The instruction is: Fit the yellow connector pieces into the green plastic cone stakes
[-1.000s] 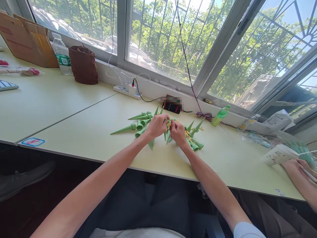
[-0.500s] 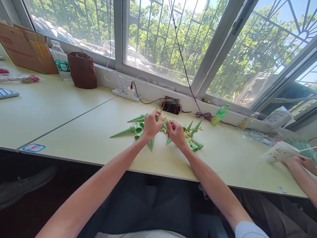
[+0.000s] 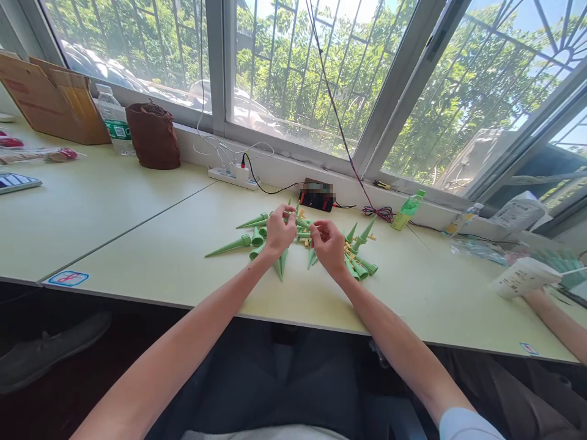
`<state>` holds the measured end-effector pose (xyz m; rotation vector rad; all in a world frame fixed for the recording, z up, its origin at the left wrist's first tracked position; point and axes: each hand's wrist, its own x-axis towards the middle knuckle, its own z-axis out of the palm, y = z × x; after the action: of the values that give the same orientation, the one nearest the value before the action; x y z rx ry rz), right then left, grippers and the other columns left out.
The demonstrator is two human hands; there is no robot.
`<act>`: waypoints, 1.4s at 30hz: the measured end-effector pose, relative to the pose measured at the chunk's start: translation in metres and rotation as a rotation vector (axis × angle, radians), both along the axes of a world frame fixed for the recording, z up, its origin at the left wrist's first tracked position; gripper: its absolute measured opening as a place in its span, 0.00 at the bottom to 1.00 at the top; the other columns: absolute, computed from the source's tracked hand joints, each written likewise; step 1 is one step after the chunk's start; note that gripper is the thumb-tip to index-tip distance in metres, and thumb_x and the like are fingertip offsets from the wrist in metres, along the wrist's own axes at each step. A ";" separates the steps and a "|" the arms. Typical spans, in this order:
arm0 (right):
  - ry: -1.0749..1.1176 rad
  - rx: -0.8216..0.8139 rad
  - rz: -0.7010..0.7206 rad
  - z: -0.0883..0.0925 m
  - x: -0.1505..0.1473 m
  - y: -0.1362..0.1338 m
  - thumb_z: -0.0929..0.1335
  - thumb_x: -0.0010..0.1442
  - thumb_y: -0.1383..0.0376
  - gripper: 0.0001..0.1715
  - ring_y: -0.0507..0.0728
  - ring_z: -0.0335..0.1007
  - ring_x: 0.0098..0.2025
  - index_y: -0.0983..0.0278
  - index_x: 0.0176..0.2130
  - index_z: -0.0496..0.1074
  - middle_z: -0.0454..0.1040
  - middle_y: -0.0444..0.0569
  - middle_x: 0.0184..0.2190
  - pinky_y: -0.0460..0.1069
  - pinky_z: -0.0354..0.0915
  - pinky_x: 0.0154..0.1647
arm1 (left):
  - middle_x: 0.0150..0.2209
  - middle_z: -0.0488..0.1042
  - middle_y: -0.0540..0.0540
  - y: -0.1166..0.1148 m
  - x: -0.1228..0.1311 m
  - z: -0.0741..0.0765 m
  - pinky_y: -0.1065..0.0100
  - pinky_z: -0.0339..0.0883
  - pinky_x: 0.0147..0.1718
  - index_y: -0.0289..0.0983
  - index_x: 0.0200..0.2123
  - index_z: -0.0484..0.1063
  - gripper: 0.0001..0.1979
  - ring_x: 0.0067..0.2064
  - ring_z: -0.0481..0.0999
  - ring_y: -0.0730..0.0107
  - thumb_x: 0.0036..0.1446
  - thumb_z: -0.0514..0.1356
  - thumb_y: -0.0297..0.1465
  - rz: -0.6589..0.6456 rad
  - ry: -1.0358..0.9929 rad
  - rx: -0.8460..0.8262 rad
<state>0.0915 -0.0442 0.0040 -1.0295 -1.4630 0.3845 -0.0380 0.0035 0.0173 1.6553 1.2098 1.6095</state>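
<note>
A heap of green plastic cone spikes (image 3: 229,246) and small yellow pieces (image 3: 347,249) lies on the pale table (image 3: 137,244) in front of me. My left hand (image 3: 279,231) is closed on a green spike (image 3: 300,223) that points to the right, just above the heap. My right hand (image 3: 328,243) is curled in a pinch close beside the spike's tip; what it holds is too small to make out. Both hands sit over the middle of the pile.
A power strip (image 3: 233,175) with cables, a black device (image 3: 316,200) and a green bottle (image 3: 407,211) lie along the window sill. A brown bag (image 3: 153,135), water bottle (image 3: 114,120) and cardboard box (image 3: 50,101) stand far left. Another person's arm (image 3: 557,321) rests at right.
My hands lifted a little off the pile and drew slightly apart, with a green spike now between them. The other person's hands at the right moved back toward the edge of view.
</note>
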 end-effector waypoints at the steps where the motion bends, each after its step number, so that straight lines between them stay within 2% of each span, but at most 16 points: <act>1: 0.015 0.006 0.007 0.000 0.000 0.000 0.66 0.61 0.53 0.15 0.50 0.66 0.20 0.62 0.37 0.67 0.70 0.42 0.24 0.46 0.63 0.21 | 0.27 0.73 0.50 0.000 0.000 0.000 0.69 0.65 0.26 0.37 0.37 0.71 0.07 0.19 0.70 0.74 0.58 0.56 0.32 -0.004 0.003 -0.002; 5: 0.082 0.030 0.028 0.001 0.000 0.002 0.67 0.61 0.52 0.16 0.49 0.64 0.20 0.63 0.39 0.69 0.69 0.42 0.24 0.45 0.62 0.21 | 0.28 0.74 0.49 0.000 0.000 -0.002 0.69 0.65 0.25 0.37 0.36 0.71 0.08 0.19 0.68 0.75 0.59 0.55 0.35 -0.052 0.023 -0.027; 8: 0.116 0.055 -0.006 0.002 0.003 0.005 0.65 0.63 0.52 0.17 0.49 0.62 0.19 0.63 0.38 0.69 0.67 0.41 0.23 0.45 0.59 0.20 | 0.30 0.76 0.47 -0.002 0.000 -0.001 0.68 0.65 0.27 0.38 0.34 0.73 0.09 0.23 0.70 0.72 0.58 0.57 0.36 -0.068 0.086 -0.037; 11: 0.075 0.097 -0.150 0.004 0.013 0.010 0.62 0.65 0.51 0.18 0.50 0.62 0.21 0.63 0.37 0.67 0.66 0.41 0.22 0.45 0.60 0.22 | 0.32 0.77 0.46 -0.004 0.001 -0.001 0.68 0.66 0.31 0.37 0.34 0.73 0.10 0.27 0.72 0.70 0.59 0.57 0.37 -0.053 0.176 0.009; 15: -0.058 0.218 -0.435 0.010 0.034 0.019 0.59 0.67 0.53 0.18 0.52 0.65 0.27 0.64 0.39 0.68 0.70 0.46 0.27 0.46 0.62 0.28 | 0.33 0.76 0.45 -0.004 0.002 -0.004 0.67 0.65 0.34 0.36 0.34 0.73 0.09 0.30 0.72 0.69 0.60 0.55 0.34 -0.022 0.277 0.121; 18: -0.204 0.236 -0.549 0.014 0.048 0.026 0.58 0.68 0.57 0.17 0.54 0.66 0.30 0.64 0.37 0.68 0.72 0.49 0.30 0.48 0.62 0.33 | 0.31 0.75 0.46 -0.004 0.004 -0.007 0.67 0.64 0.34 0.36 0.31 0.72 0.08 0.30 0.71 0.69 0.59 0.55 0.32 -0.062 0.359 0.185; 24: -0.399 0.123 -0.556 0.011 0.058 0.033 0.57 0.68 0.63 0.15 0.55 0.65 0.32 0.64 0.37 0.69 0.72 0.50 0.31 0.49 0.60 0.38 | 0.27 0.72 0.46 -0.012 0.006 -0.010 0.67 0.60 0.29 0.37 0.28 0.70 0.11 0.27 0.69 0.68 0.61 0.52 0.30 -0.149 0.579 0.283; 29: -0.492 0.096 -0.565 0.008 0.066 0.040 0.57 0.68 0.63 0.17 0.56 0.63 0.33 0.66 0.40 0.72 0.72 0.52 0.33 0.49 0.58 0.38 | 0.26 0.71 0.45 -0.017 0.008 -0.014 0.68 0.54 0.26 0.37 0.27 0.69 0.13 0.27 0.70 0.66 0.62 0.50 0.28 -0.204 0.810 0.349; 34: -0.578 -0.032 -0.544 0.005 0.074 0.048 0.57 0.67 0.68 0.17 0.57 0.64 0.35 0.67 0.42 0.73 0.72 0.54 0.35 0.49 0.56 0.38 | 0.25 0.71 0.45 -0.017 0.009 -0.019 0.68 0.54 0.26 0.37 0.26 0.68 0.14 0.27 0.70 0.66 0.63 0.48 0.28 -0.236 0.927 0.419; 38: -0.620 -0.137 -0.566 0.003 0.078 0.050 0.57 0.65 0.71 0.17 0.57 0.61 0.31 0.66 0.35 0.72 0.69 0.52 0.30 0.50 0.55 0.35 | 0.25 0.71 0.45 -0.019 0.009 -0.022 0.68 0.51 0.25 0.37 0.27 0.68 0.15 0.26 0.70 0.67 0.63 0.48 0.30 -0.230 0.946 0.439; 42: -0.637 -0.206 -0.582 0.003 0.079 0.051 0.57 0.62 0.72 0.17 0.56 0.55 0.27 0.63 0.26 0.67 0.63 0.49 0.24 0.50 0.52 0.32 | 0.25 0.71 0.46 -0.021 0.010 -0.024 0.68 0.51 0.24 0.37 0.28 0.68 0.16 0.26 0.69 0.68 0.65 0.47 0.31 -0.246 0.942 0.502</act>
<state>0.1709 0.0065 0.0068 -1.7892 -1.5951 -0.2467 -0.0285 -0.0173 -0.0070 2.9396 0.9319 1.0078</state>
